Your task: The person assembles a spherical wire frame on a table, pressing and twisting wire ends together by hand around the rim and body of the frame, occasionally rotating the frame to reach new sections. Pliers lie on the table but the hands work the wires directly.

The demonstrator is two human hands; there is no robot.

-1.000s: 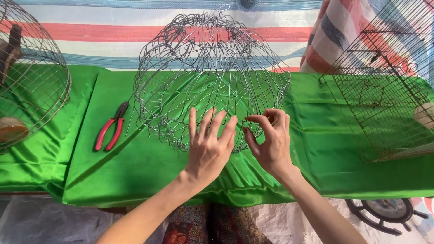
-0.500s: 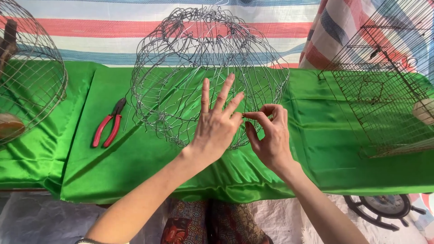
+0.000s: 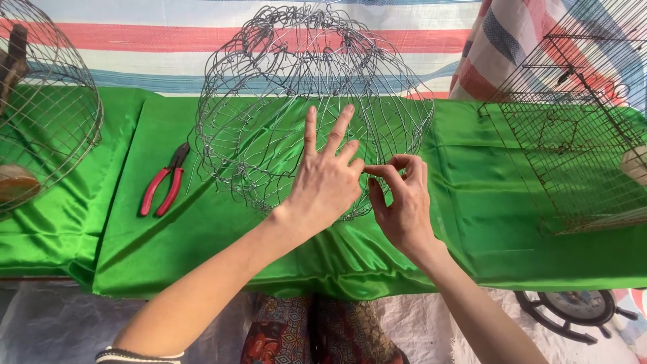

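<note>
Item: round wire frame (image 3: pixel 296 87), lying on its side on the green cloth (image 3: pixel 202 236), mid-table. My left hand (image 3: pixel 327 178) is pressing against its near rim, fingers spread, pinching at a wire with thumb and forefinger. My right hand (image 3: pixel 401 202) is pinching the same strand, fingers curled.

Risk, as I am judging it: a springy wire end slipping loose and jabbing a fingertip, or the light frame rolling.

Containers: domed wire cage (image 3: pixel 40 121) at left, holding a pale dish; square cage (image 3: pixel 573 135) at right. Red-handled pliers (image 3: pixel 164 182) lying idle.
</note>
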